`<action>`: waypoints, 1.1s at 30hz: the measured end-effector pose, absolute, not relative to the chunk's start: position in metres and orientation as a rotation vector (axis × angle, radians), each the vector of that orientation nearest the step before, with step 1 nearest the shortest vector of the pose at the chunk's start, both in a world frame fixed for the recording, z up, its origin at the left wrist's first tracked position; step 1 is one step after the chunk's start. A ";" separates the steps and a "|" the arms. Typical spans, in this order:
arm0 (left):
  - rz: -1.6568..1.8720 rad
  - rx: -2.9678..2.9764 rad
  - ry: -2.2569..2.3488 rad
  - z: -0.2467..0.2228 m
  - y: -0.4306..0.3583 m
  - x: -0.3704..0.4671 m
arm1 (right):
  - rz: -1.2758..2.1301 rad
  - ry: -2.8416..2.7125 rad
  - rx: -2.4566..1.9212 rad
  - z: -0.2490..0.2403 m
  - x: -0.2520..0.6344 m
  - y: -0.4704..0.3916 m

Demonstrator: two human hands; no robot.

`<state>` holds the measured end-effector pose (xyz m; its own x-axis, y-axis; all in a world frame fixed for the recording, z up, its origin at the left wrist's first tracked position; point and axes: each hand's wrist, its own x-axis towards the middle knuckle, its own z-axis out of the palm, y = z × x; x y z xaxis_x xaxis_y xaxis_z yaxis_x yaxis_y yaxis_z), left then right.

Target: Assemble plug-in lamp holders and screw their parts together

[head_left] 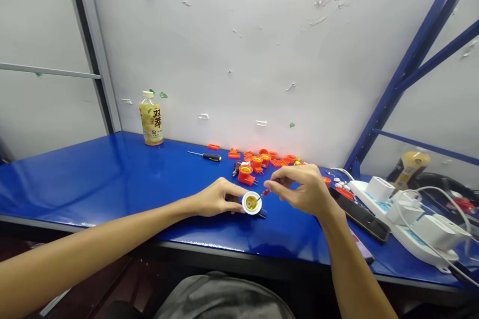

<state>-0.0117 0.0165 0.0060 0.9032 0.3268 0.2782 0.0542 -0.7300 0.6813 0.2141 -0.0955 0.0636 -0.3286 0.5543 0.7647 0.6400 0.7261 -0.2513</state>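
Observation:
Near the front edge of the blue table, my left hand (217, 197) is closed around the side of a lamp socket (251, 199) with a white rim and a yellow inside. The socket's opening faces up toward me, and a dark part shows at its lower right. From the right, my right hand (303, 187) pinches a small screwdriver (266, 192) with a red handle. Its thin shaft slants down to the left, and the tip is inside the socket. Whether the tip touches a screw is too small to tell.
Several orange-red plug-in sockets and parts (246, 175) lie behind my hands. A black-and-yellow screwdriver (211, 157) lies left of them, and a drink bottle (151, 122) stands farther left. At right are a phone (359, 215) and a white power strip (422, 245) with chargers and cables.

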 end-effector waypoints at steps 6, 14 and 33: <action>0.495 2.363 0.277 0.006 0.017 -0.012 | -0.125 -1.996 -0.910 0.064 0.217 -0.096; 0.481 2.301 0.281 0.008 0.017 -0.012 | -0.119 -2.009 -0.922 0.065 0.217 -0.097; 0.394 1.251 0.249 0.007 0.009 -0.005 | -0.277 -1.843 -0.726 0.061 0.194 -0.101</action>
